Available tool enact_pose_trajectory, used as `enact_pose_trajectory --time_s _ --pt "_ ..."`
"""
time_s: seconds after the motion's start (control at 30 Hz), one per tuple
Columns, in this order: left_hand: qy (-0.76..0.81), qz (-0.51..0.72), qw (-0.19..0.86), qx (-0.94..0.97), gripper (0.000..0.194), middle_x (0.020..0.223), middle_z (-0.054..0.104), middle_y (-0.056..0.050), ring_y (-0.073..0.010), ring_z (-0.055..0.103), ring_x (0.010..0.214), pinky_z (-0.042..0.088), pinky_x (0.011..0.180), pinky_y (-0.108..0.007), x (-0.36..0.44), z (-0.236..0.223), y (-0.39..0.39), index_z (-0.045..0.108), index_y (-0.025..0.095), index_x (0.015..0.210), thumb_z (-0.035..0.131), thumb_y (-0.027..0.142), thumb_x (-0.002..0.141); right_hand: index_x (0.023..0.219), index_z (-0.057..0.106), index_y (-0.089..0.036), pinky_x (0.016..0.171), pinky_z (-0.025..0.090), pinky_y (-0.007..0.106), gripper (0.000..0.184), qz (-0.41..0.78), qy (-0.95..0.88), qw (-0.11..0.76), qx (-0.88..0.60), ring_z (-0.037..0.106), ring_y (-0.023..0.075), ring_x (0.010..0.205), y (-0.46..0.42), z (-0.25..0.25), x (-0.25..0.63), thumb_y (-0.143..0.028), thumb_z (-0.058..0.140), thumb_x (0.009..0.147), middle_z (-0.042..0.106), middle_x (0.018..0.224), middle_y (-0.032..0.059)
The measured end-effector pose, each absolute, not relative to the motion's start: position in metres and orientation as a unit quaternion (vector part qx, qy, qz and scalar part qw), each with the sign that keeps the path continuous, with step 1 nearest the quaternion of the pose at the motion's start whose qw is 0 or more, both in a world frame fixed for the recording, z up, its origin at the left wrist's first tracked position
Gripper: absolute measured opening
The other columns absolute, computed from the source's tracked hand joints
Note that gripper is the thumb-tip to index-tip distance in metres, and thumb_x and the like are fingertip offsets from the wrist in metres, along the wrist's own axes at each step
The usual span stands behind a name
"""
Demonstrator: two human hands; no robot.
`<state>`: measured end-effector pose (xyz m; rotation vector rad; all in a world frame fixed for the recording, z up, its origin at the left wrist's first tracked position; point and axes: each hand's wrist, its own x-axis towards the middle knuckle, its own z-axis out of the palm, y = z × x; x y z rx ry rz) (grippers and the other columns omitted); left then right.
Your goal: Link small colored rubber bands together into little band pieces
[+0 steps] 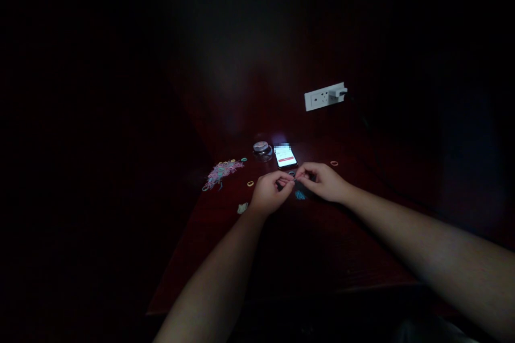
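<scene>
Head view: the left hand (269, 193) and right hand (326, 183) pinch a small thing (295, 178) I can't identify, blue bands (300, 195) near its six o'clock.

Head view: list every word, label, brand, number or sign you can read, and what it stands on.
Readable text: none.
Phone: the top of its lit screen is pixelated; the lines below and any lettering on the red bar are too small to read.
Jar lid: any print is too blurred.
Wall socket: no legible marking.
</scene>
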<state>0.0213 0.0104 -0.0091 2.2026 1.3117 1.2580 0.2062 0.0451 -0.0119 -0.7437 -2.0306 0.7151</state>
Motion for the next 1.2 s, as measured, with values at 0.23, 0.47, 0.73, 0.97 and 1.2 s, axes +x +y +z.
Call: enact_pose_trajectory --time_s 0.23,0.47,0.73,0.97,1.2 --pt "0.453 0.439 0.131 0.765 0.012 0.076 0.070 -0.003 -0.0105 0.060 0.065 0.044 0.058 -0.021 0.0216 -0.0067 0.0090 0.069 0.016 0.082 0.062 0.026 0.079 0.086 0.064 -0.014 0.060 0.043 0.026 0.014 0.282 -0.814 0.416 -0.292 0.053 0.0136 0.065 0.0448 -0.0119 0.2069 -0.022 0.054 0.081 0.061 0.075 0.0041" --pt "0.451 0.447 0.125 0.763 0.010 0.073 0.069 -0.001 -0.0098 0.058 0.063 0.044 0.057 -0.020 0.0216 -0.0069 0.0099 0.068 0.016 0.080 0.063 0.025 0.078 0.092 0.062 -0.014 0.057 0.041 0.024 0.015 0.301 -0.810 0.420 -0.277 0.049 0.0117 0.062 0.0452 -0.0146 0.2072 -0.020 0.056 0.079 0.056 0.073 0.0017" --pt "0.446 0.452 0.122 0.763 0.009 0.075 0.069 -0.001 -0.0103 0.059 0.065 0.042 0.056 -0.020 0.0211 -0.0075 0.0103 0.067 0.016 0.080 0.063 0.024 0.078 0.090 0.059 -0.014 0.055 0.040 0.024 0.017 0.328 -0.799 0.418 -0.280 0.048 0.0112 0.061 0.0427 -0.0113 0.2057 -0.025 0.062 0.077 0.053 0.069 0.0004" --pt "0.444 0.452 0.126 0.764 0.011 0.075 0.068 -0.002 -0.0104 0.057 0.065 0.042 0.057 -0.021 0.0214 -0.0081 0.0108 0.066 0.016 0.080 0.062 0.026 0.079 0.082 0.060 -0.014 0.056 0.040 0.024 0.012 0.303 -0.809 0.415 -0.286 0.048 0.0115 0.060 0.0450 -0.0135 0.2064 -0.026 0.059 0.080 0.055 0.068 0.0011" --pt "0.443 0.458 0.126 0.760 0.010 0.076 0.068 -0.002 -0.0107 0.059 0.067 0.042 0.059 -0.022 0.0217 -0.0082 0.0103 0.066 0.017 0.083 0.062 0.026 0.080 0.083 0.062 -0.014 0.058 0.041 0.024 0.011 0.289 -0.815 0.413 -0.284 0.050 0.0121 0.062 0.0445 -0.0126 0.2067 -0.024 0.057 0.080 0.057 0.070 0.0020"
